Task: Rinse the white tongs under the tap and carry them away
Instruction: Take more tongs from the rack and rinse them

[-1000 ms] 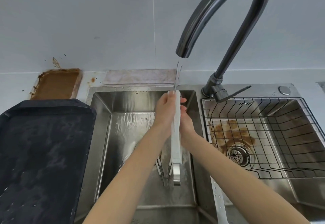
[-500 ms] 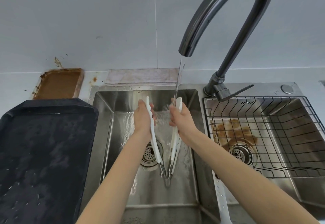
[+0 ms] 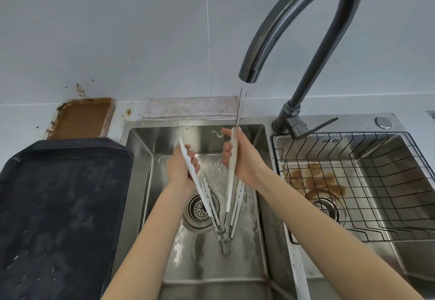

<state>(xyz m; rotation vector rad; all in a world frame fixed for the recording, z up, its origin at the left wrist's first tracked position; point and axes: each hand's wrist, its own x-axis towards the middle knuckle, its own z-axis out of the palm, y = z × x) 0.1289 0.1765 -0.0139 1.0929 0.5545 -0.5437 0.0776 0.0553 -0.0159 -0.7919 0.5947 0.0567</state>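
The white tongs [image 3: 207,196] are spread into a wide V over the left sink basin [image 3: 141,182], hinge end down near the drain. My left hand [image 3: 182,170] grips the left arm of the tongs near its scalloped tip. My right hand [image 3: 243,158] grips the right arm, whose tip sits in the water stream. The dark curved tap [image 3: 303,28] runs a thin stream of water [image 3: 239,111] onto the right tip and my right hand.
A black tray [image 3: 58,217] lies on the counter to the left. A brown dirty tray [image 3: 82,117] sits behind it. The right basin holds a wire rack [image 3: 367,182] over a stained bottom. A folded cloth [image 3: 190,108] lies behind the sink. A white strip [image 3: 300,273] rests on the divider.
The tongs were held shut and upright in both hands. My hands have moved apart, spreading the two arms wide under the stream.
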